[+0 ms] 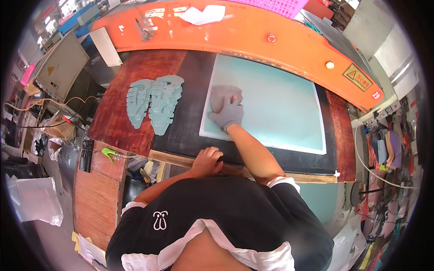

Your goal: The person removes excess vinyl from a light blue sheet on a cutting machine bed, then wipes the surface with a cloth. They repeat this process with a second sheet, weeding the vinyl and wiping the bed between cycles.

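Spread gloved right fingers point(234, 101) slightly over rounded gray piece point(222, 94), smooth greenish sheet point(276, 105) beneath; curled left fingers point(212, 155), couldn't tell grip.

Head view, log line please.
right hand: gray-gloved, over rounded gray piece on pale blue-green sheet | left hand: bare, at black flat board
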The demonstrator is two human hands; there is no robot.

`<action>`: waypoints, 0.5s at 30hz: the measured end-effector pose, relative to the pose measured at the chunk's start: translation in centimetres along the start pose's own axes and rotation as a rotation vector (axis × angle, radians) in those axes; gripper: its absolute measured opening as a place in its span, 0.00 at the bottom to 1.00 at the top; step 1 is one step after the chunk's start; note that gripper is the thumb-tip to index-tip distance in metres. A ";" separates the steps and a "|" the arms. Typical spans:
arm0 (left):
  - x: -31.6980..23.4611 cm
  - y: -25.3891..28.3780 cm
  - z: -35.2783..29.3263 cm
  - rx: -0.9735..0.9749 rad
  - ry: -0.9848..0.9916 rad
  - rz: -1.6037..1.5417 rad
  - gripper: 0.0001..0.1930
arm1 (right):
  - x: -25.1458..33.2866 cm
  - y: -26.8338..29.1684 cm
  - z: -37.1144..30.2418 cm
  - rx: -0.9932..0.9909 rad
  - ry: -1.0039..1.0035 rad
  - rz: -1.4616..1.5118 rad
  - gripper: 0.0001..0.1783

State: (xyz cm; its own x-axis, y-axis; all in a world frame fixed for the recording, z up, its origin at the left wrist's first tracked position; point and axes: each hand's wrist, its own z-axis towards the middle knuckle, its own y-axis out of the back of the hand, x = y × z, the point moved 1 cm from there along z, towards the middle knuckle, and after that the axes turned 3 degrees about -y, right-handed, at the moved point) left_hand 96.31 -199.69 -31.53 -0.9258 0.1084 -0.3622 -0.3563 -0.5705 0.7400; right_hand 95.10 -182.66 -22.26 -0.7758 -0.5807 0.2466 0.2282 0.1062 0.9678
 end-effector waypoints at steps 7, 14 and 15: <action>2.8 1.5 0.3 -0.031 0.034 0.144 0.27 | -2.8 -0.3 -2.2 -0.210 0.085 0.476 0.42; 2.7 1.2 -1.2 -0.106 0.025 0.109 0.22 | -11.8 1.0 -2.6 -0.040 0.019 1.364 0.36; 2.5 1.3 -1.3 -0.117 0.035 0.096 0.22 | -12.3 1.1 -2.9 -0.149 0.056 1.195 0.36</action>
State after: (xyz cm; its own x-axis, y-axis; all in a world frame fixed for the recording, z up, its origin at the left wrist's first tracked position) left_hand 93.68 -201.19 -32.19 -0.9492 0.0210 -0.3138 -0.2468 -0.6683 0.7018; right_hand 106.63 -177.71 -24.40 -0.0025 -0.2141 0.9768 0.8533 0.5088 0.1137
